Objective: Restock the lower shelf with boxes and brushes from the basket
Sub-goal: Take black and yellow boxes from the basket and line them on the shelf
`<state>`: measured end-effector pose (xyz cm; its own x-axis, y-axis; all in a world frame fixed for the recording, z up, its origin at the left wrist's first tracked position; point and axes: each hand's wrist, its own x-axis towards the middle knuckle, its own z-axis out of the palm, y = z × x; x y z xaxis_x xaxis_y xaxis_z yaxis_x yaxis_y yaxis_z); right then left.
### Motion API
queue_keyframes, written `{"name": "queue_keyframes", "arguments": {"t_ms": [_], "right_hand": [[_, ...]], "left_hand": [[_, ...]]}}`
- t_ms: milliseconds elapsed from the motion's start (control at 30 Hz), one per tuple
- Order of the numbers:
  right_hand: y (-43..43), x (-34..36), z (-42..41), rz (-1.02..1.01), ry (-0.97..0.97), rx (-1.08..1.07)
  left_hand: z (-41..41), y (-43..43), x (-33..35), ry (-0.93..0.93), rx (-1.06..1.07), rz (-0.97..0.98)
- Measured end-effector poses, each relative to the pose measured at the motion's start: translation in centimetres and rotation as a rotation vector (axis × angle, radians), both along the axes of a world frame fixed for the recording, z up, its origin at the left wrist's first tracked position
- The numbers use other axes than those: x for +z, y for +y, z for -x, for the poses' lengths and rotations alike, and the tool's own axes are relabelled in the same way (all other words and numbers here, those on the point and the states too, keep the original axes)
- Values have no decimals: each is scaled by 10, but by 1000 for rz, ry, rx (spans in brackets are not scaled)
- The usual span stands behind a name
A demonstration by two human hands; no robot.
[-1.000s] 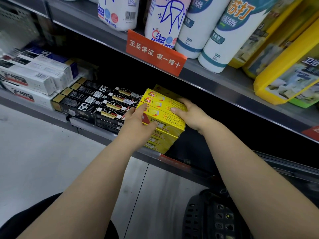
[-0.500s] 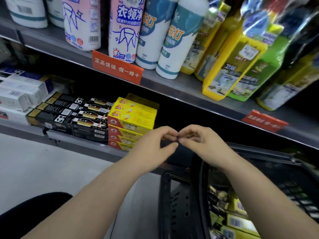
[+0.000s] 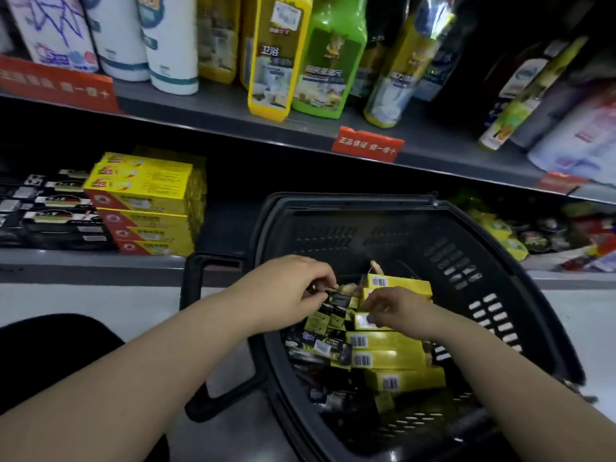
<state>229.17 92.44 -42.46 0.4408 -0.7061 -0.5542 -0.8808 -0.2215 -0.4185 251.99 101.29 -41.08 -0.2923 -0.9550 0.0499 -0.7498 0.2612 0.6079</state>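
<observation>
Basket [image 3: 350, 201], centre: left hand [image 3: 286, 288] pinches dark pack [image 3: 338, 300], right hand [image 3: 396, 311] pinches yellow box [image 3: 365, 321]; probably light, stiff cartons, best gripped across long sides.

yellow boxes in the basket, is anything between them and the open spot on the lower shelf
Only the basket's far rim, which stands in front of the shelf gap right of the yellow stack; the yellow boxes must be lifted over it.
</observation>
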Motion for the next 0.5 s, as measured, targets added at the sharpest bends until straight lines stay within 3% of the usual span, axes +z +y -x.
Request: {"name": "queue_keyframes", "arguments": {"t_ms": [67, 233, 333, 500], "right_hand": [[-2, -10, 2, 7, 145, 148], [0, -23, -15, 81, 172, 297], [10, -41, -20, 89, 324, 439], [20, -82, -27, 103, 505, 511]], "left_hand": [[13, 0, 0, -58, 7, -57], [28, 12, 1, -300, -57, -190], [28, 16, 7, -387, -103, -302], [27, 18, 2, -492, -90, -203]]}}
